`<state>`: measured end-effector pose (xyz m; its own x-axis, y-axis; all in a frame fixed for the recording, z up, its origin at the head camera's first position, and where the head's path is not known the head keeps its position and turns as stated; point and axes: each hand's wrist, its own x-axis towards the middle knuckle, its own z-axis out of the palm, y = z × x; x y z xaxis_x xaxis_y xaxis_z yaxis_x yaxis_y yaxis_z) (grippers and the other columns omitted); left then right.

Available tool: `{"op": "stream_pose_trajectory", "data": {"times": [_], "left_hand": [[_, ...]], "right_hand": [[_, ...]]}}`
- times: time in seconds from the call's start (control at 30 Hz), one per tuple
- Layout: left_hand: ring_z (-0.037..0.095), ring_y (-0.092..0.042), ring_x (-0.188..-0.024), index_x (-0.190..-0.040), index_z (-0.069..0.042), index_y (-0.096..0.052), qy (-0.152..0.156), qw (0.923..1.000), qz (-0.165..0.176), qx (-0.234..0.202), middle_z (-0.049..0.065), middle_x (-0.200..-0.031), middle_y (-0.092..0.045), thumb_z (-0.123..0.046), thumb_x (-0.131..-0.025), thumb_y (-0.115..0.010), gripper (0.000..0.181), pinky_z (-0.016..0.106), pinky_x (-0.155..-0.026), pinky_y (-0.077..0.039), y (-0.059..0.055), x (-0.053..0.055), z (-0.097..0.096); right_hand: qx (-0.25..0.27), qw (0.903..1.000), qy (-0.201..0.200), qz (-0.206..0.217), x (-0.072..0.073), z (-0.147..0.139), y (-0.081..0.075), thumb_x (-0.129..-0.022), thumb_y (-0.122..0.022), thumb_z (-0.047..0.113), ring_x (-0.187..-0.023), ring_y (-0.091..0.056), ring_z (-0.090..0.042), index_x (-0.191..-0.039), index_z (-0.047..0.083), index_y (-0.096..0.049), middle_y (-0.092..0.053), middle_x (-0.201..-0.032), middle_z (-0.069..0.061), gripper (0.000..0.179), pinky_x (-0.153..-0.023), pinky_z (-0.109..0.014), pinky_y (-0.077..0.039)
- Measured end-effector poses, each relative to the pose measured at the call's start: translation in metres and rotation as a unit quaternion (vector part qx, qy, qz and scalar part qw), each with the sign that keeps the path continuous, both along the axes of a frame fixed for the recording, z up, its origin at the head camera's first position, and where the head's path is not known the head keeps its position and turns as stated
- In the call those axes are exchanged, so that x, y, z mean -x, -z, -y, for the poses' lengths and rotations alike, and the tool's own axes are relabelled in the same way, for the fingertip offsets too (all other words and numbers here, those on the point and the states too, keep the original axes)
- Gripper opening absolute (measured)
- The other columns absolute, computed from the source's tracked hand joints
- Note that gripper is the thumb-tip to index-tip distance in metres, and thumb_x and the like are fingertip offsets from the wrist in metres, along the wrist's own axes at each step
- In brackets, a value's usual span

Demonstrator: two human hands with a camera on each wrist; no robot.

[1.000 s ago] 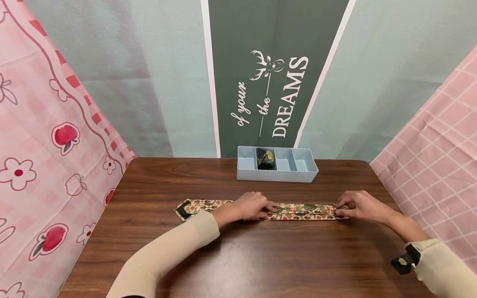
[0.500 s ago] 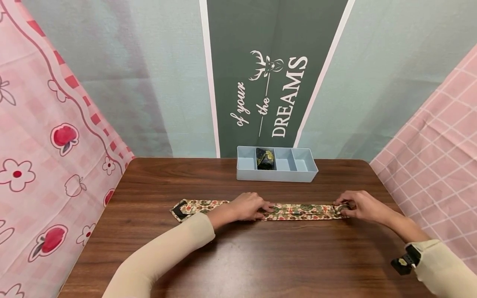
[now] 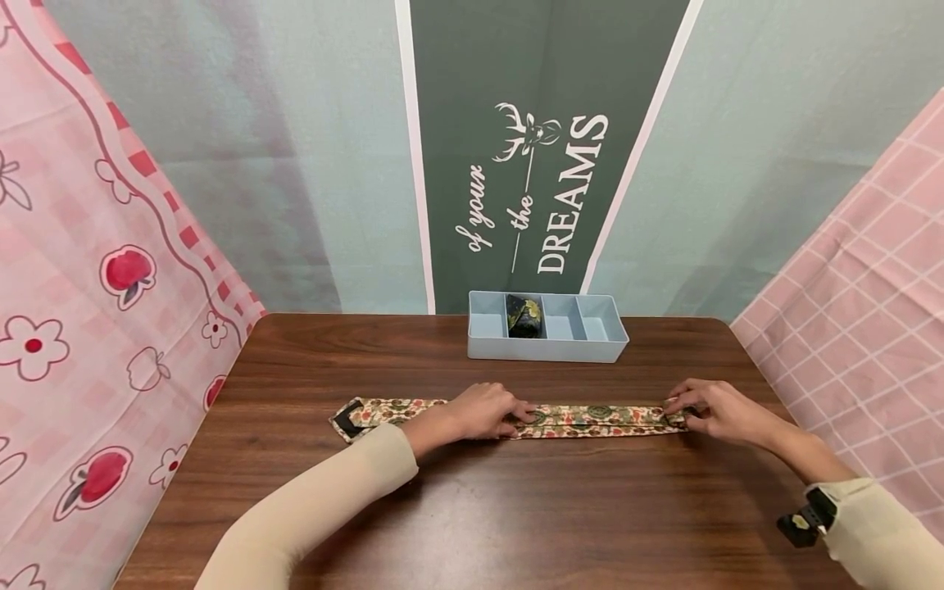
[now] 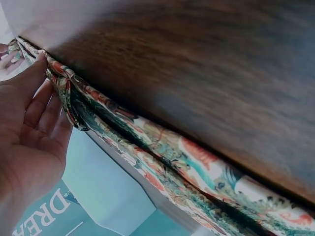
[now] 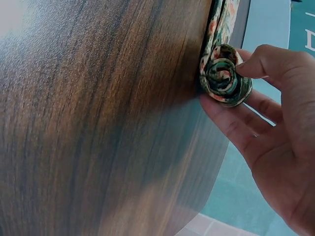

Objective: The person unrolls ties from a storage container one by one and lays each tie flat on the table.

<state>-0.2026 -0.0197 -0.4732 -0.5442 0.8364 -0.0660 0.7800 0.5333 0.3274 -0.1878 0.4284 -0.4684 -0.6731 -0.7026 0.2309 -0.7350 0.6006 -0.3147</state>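
Observation:
A floral necktie (image 3: 575, 415) lies lengthwise across the wooden table, folded double along part of its length. Its pointed end, with a dark lining (image 3: 347, 419), faces left. My left hand (image 3: 483, 410) holds the tie near its middle, thumb on the near edge and fingers toward the far edge; the fabric bunches slightly there in the left wrist view. At the right end, my right hand (image 3: 726, 412) grips a small coil of the tie between thumb and fingers. That rolled end (image 5: 224, 76) shows its spiral layers in the right wrist view.
Behind the tie stands a light blue divided box (image 3: 547, 350). One of its compartments holds a dark rolled cloth (image 3: 524, 318) with a yellow flower pattern. Pink patterned curtains (image 3: 96, 328) hang at both sides, and a green printed cloth (image 3: 546, 49) hangs at the back.
The tie's pointed end and my left hand have slid a little to the left. My right hand stays at the coiled end, its fingers shifting slightly on it.

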Motion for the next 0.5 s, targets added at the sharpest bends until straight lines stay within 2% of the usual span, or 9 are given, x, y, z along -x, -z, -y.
{"op": "stream_pose_trajectory", "data": {"times": [0.17,0.37,0.5], "left_hand": [[0.015,-0.072,-0.117,-0.135,-0.023,-0.075,-0.001,1.0000,0.005,-0.003,-0.008,-0.149,-0.061,-0.025,-0.099,-0.078,0.036,0.032,-0.090,-0.060,-0.0001,0.0002,0.0055],[0.014,-0.074,-0.110,-0.134,-0.024,-0.075,-0.005,1.0000,0.002,-0.006,-0.010,-0.148,-0.062,-0.025,-0.099,-0.078,0.036,0.031,-0.089,-0.060,0.0018,0.0013,0.0089],[0.014,-0.073,-0.112,-0.134,-0.024,-0.076,-0.010,0.9999,0.000,0.000,-0.010,-0.147,-0.062,-0.026,-0.099,-0.078,0.035,0.032,-0.086,-0.060,0.0008,0.0000,0.0070]], "right_hand": [[0.007,0.9998,0.018,0.009,-0.0032,-0.0020,0.0002,-0.072,-0.077,-0.016,-0.095,-0.068,-0.005,-0.098,0.015,-0.083,-0.073,-0.106,-0.007,0.041,-0.063,-0.022,-0.059],[0.004,0.9994,0.035,0.001,-0.0046,-0.0043,0.0020,-0.071,-0.079,-0.013,-0.096,-0.069,-0.005,-0.096,0.019,-0.083,-0.074,-0.105,-0.003,0.040,-0.067,-0.013,-0.055],[0.005,0.9993,0.035,-0.009,-0.0030,-0.0033,0.0042,-0.074,-0.085,-0.007,-0.092,-0.069,-0.003,-0.093,0.021,-0.083,-0.074,-0.102,-0.001,0.034,-0.066,-0.013,-0.055]]}}
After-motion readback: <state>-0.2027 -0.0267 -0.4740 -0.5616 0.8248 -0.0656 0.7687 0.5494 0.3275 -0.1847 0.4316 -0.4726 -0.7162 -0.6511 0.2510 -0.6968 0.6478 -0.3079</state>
